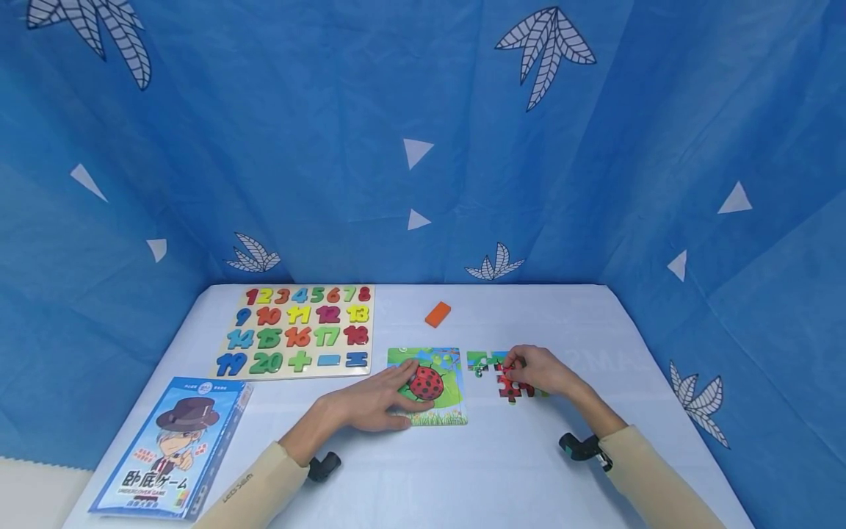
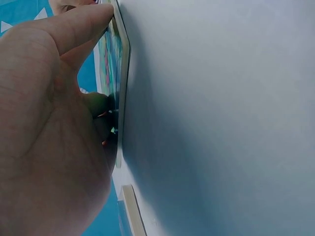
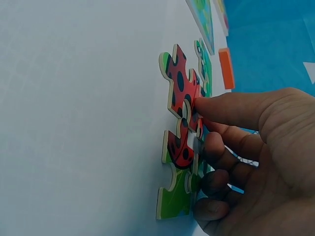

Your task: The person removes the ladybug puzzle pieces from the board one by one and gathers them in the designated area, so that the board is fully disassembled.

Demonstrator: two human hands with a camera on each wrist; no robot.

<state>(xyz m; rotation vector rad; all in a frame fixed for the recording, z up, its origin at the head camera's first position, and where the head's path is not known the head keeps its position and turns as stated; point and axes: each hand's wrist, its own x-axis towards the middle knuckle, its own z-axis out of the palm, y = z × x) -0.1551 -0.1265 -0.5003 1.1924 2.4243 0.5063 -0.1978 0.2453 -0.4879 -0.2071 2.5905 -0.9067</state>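
A square ladybug picture board (image 1: pixel 454 400) lies flat on the white table. My left hand (image 1: pixel 380 400) rests on its left side, fingers spread; the left wrist view shows the thumb at the rim (image 2: pixel 123 73). Just right of the board, several loose jigsaw pieces (image 1: pixel 477 360) in green, red and black lie close together. Over them, my right hand (image 1: pixel 538 369) pinches a red puzzle piece between thumb and forefinger, partly hidden by the fingers. In the right wrist view, a red, black-spotted piece (image 3: pixel 179 83) and a green-and-red piece (image 3: pixel 174 196) lie beside the fingertips.
A number board (image 1: pixel 311 349) with raised coloured numerals stands at the back left. In front of it is a blue game box (image 1: pixel 158 455). An orange block (image 1: pixel 438 314) lies behind the picture board. Blue patterned cloth (image 1: pixel 370 147) hangs at the back and sides.
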